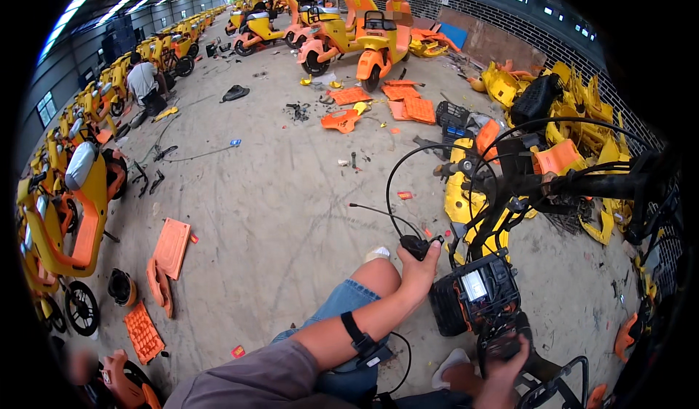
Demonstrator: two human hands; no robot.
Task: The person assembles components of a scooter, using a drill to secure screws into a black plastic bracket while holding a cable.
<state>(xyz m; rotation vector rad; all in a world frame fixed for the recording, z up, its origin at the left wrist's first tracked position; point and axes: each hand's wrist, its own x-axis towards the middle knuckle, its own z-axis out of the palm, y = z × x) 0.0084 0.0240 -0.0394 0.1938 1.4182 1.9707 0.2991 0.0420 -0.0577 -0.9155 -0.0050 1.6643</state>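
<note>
In front of me on the right stands a stripped scooter frame (539, 365) with a bare black handlebar (597, 185) and looping cables. My left hand (419, 267) is closed around a small black part with a cable (415, 246), left of the frame; its exact kind is unclear. Lower right, my right hand (510, 362) curls against a dark object on the frame, and what it grips cannot be made out. Between the hands and the handlebar sits an open black housing (499, 282) with a white-labelled unit inside. A black tyre (448, 307) shows beside it.
Yellow panels (466, 191) lie under the handlebar, and a heap of yellow panels (582, 110) lines the right wall. Scooters (80, 212) stand along the left, more (364, 34) at the back. Orange panels (171, 247) litter the floor. A person (144, 81) crouches far left.
</note>
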